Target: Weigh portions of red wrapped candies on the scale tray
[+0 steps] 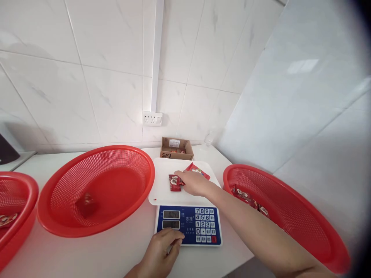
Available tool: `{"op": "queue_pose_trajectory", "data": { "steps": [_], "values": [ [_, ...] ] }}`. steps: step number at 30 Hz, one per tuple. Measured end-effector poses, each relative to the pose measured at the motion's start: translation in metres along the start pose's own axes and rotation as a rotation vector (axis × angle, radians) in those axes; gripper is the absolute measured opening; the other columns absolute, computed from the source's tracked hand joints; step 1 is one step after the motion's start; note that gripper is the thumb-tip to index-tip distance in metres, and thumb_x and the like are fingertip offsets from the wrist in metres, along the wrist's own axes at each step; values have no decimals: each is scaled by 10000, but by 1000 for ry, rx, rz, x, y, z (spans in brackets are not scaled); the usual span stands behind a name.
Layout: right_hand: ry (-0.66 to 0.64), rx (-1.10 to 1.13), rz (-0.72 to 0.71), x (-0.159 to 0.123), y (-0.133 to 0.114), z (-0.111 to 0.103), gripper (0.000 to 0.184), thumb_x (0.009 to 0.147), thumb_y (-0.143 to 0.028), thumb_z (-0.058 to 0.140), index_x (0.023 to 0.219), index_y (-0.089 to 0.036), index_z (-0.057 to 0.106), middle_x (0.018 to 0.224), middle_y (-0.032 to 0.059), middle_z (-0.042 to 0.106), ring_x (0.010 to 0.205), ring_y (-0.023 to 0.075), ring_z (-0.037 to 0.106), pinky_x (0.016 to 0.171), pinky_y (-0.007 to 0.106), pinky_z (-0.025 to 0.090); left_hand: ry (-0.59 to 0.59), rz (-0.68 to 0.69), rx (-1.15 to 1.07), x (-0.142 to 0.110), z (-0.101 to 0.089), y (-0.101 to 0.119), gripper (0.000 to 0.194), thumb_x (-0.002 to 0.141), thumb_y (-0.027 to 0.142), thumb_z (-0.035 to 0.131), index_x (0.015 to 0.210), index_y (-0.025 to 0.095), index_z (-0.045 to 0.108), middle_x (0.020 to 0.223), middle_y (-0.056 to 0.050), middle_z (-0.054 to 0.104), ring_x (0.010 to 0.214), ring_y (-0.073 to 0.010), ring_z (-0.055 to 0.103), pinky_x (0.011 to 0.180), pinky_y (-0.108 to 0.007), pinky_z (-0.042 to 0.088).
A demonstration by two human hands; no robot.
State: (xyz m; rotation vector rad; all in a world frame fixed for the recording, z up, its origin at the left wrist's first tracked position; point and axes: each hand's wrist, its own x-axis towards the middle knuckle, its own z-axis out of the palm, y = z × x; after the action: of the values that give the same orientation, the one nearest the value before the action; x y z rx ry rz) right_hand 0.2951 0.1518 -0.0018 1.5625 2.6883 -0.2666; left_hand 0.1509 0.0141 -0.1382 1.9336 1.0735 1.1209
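A digital scale (pixel 188 226) with a blue keypad stands in the middle, a white weighing tray (pixel 162 199) on top. On the tray lie a small red snack packet (pixel 174 183) with dark print and a larger red pouch (pixel 199 170). My right hand (pixel 193 183) reaches over the tray, its fingers closed on a small red packet beside the first one; the hand partly hides it. My left hand (pixel 162 251) rests at the scale's front left edge, below the displays. Its thumb and fingertips are pinched together, and anything between them is too small to name.
A large red basket (pixel 121 150) on the left holds a blurred red packet. Another red basket (pixel 29 185) is at the far left edge. At right, a red basket (pixel 304 193) contains several packets. An open cardboard box (pixel 177 155) sits behind the tray, near the tiled wall.
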Motion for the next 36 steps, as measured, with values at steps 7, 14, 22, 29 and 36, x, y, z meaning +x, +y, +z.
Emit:
{"op": "queue_pose_trajectory", "data": {
  "steps": [7,14,22,29,36],
  "values": [
    [280,644,-219,20,-33,-39,653,881,-410,504,1451,-258,224,1429,94,435,1240,172,488,896,294,476,5,-125,-53,3,-7,1,212,909,314,446,919,238,643,874,-33,691,775,-129,649,658,-181,508],
    [5,124,-17,14,-23,2,500,828,-383,562,1283,-177,528,1255,162,571,1092,331,573,850,446,461,110,32,-35,2,-9,3,179,903,241,461,936,231,637,820,-21,683,731,-103,644,646,-158,501],
    [17,145,-86,26,-34,8,226,723,-67,565,904,-145,675,1021,135,663,1004,271,593,756,321,452,379,89,55,8,-18,3,134,870,204,518,909,230,644,812,-29,669,767,-120,646,674,-181,522],
    [321,530,-302,39,-59,-40,525,894,-439,487,1374,-245,398,1402,56,478,1237,169,482,959,307,426,565,-81,114,9,-18,-12,220,847,349,538,999,226,638,1043,-95,637,1007,-210,603,876,-363,522],
    [92,207,207,16,20,-19,741,815,-460,583,1460,-239,292,1573,122,107,1436,305,50,1107,503,170,562,-354,-71,8,-9,-10,448,812,511,520,1139,206,502,1228,-136,526,1205,-288,472,1036,-511,383]
  ]
}}
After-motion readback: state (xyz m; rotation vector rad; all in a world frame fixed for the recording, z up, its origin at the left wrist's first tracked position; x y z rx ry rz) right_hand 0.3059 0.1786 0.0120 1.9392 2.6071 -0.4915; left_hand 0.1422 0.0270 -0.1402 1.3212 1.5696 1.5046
